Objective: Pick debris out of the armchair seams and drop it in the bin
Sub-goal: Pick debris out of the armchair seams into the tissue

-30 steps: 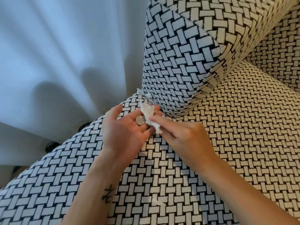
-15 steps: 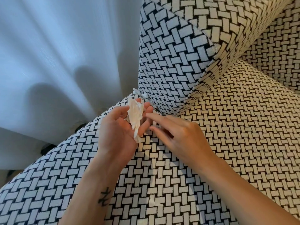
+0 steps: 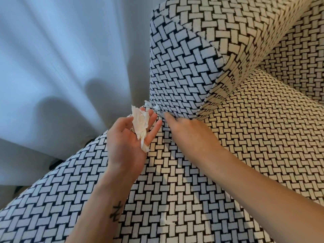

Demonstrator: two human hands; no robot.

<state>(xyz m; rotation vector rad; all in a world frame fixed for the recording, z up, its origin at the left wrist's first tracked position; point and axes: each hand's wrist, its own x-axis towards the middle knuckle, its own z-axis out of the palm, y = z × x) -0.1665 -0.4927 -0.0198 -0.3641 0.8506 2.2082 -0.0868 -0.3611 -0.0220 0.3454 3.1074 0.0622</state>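
At the left hangs a smooth, pale curtain (image 3: 61,67). Beside it the left hand (image 3: 126,144) lies open, palm up, and carries a crumpled tissue (image 3: 140,123), thin and soft (a small draught could lift it off). Just right of its fingertips, small white fluffy scraps (image 3: 156,107) sit in the seam (image 3: 206,109) where the arm of the armchair (image 3: 263,137) meets the seat. The right hand (image 3: 191,134) reaches there with the index finger stretched; whether it already pinches something I cannot tell. I think it is best to pinch each scrap at its base and pull slowly, because the rough woven black-and-white fabric may catch it. No bin is in view.
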